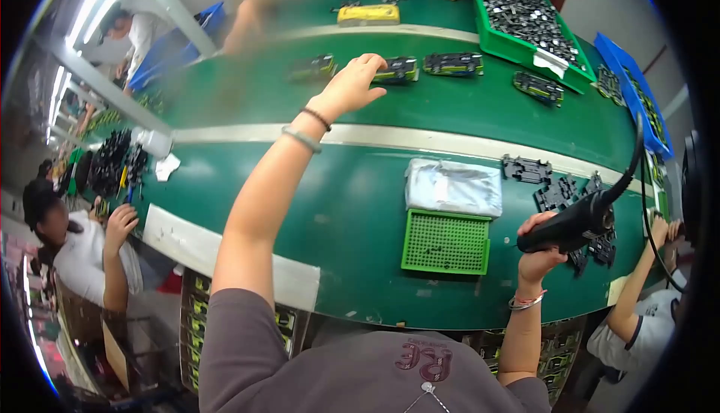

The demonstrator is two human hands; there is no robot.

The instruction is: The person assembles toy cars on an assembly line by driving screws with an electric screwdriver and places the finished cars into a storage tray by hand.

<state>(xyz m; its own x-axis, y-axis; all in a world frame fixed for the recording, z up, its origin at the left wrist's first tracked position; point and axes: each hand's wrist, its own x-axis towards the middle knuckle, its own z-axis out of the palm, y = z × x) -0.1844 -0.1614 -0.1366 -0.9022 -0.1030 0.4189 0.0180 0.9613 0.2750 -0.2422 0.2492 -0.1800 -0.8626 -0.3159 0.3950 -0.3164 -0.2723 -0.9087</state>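
Observation:
My left hand (pixel 351 87) reaches far across the green bench, fingers stretched out and thumb apart. Its fingertips overlap the near end of a black and yellow-green toy car body (pixel 397 70); I cannot tell whether they touch. Another such car body (pixel 453 64) lies just to the right, and a blurred one (pixel 313 66) to the left. In my right hand (pixel 541 252) is a black corded electric screwdriver (pixel 562 231), held roughly level. Beneath and beside it lie several flat black plastic chassis plates (pixel 556 192), partly hidden by the tool.
A green perforated tray (pixel 445 243) sits before me, with a silvery plastic bag (pixel 454 188) behind it. At the back right stands a green bin (pixel 487 34) of small dark parts, beside a blue bin (pixel 634 98). Co-workers sit at left, right and across.

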